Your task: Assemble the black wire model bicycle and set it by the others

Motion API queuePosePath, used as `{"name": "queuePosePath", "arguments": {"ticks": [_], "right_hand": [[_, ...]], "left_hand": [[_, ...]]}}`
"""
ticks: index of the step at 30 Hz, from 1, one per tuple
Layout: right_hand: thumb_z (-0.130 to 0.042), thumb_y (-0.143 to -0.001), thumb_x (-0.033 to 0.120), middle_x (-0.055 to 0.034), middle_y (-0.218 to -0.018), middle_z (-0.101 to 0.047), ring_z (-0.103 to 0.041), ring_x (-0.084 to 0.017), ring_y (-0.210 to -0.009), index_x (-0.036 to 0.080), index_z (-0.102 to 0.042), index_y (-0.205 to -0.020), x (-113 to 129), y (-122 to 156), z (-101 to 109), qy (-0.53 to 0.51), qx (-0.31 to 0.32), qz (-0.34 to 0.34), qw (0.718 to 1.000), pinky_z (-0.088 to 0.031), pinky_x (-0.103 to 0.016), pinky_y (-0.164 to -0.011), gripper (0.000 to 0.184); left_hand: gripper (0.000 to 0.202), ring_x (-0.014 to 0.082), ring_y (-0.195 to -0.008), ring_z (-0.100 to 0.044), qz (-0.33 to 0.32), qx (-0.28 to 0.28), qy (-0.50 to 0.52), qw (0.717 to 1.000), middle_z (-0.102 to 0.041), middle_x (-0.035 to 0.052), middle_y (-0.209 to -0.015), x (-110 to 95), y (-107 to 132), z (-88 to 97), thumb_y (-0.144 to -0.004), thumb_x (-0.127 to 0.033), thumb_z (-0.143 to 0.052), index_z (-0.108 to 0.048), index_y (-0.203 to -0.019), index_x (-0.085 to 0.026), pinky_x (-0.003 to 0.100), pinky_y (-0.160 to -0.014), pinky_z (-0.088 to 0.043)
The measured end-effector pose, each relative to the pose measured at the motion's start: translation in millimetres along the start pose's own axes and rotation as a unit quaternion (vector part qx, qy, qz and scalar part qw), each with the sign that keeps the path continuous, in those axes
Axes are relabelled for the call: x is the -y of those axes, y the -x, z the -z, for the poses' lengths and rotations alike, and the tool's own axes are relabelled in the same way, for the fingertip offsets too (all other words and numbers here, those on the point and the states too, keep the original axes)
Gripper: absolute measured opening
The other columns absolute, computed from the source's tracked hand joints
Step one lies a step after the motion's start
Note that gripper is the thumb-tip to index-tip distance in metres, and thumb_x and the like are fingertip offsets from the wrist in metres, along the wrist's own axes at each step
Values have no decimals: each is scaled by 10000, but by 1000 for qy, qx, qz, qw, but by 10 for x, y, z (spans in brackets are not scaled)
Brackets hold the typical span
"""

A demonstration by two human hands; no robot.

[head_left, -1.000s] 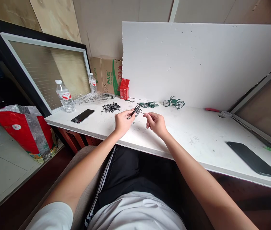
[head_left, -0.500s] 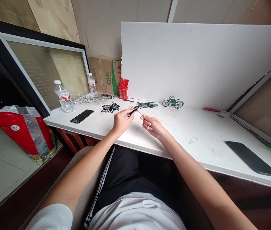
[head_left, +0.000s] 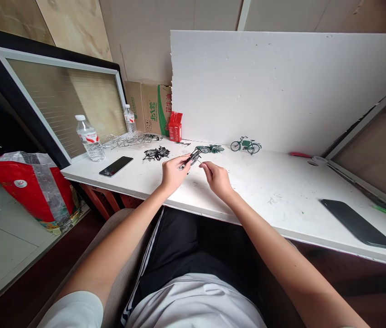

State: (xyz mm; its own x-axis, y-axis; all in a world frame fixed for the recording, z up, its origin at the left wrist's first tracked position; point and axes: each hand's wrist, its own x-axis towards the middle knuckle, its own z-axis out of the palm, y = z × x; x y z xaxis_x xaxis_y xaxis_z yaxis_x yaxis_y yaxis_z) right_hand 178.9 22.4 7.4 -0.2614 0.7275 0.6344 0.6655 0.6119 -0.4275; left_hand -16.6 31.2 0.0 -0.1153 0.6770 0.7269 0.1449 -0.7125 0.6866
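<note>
Two labelled bottles (head_left: 90,140), print too small to read, stand leftmost; the carton (head_left: 144,102) reads 北大荒 in green; above my worktop (head_left: 268,182), my left grip (head_left: 174,174) firmly pinches the black model (head_left: 193,157); my right grip (head_left: 216,176) is pinched round a thin rod (head_left: 198,161) beside it.

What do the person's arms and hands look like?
The left arm has a short white sleeve on top; the right arm is bare as far as it shows. The left hand and right hand wear no gloves. No watch shows.
</note>
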Motion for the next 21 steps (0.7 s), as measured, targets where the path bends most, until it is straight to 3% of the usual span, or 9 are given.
{"name": "queuePosePath", "arguments": {"ticks": [6,10,15,21], "right_hand": [[-305,-1117,613,-61,-728,-689,-600,-219,-620,212,-723,-1027,-36,-22,55,-11,44,-20,999,-400,-329,-685,587],[-390,-1054,728,-2,-585,-543,-495,-184,-537,218,-707,-961,-35,-33,44,-125,70,-77,987,-411,-327,-647,607],[-560,-930,823,67,-527,-379,-394,-136,-483,209,-658,-936,39,-51,64,-332,119,-165,921,-334,-295,-539,621],[-753,-858,719,112,-550,-267,-251,-85,-486,201,-615,-921,107,-68,144,-489,169,-229,824,-191,-258,-508,539]], "left_hand": [[299,307,-1170,-775,3,18,-3,1000,-792,123,-1259,112,25,0,-910,-324,-777,-836,-1155,-164,462,-1099,-629],[306,305,-1155,-781,16,18,5,1000,-794,126,-1252,133,33,-4,-903,-333,-784,-837,-1150,-160,461,-1101,-627],[315,304,-1155,-781,18,16,6,1000,-794,126,-1252,103,2,16,-897,-325,-792,-835,-1157,-153,465,-1103,-625],[312,300,-1154,-782,3,22,-4,1000,-800,121,-1236,67,-39,49,-901,-321,-788,-836,-1162,-158,466,-1104,-625]]}}
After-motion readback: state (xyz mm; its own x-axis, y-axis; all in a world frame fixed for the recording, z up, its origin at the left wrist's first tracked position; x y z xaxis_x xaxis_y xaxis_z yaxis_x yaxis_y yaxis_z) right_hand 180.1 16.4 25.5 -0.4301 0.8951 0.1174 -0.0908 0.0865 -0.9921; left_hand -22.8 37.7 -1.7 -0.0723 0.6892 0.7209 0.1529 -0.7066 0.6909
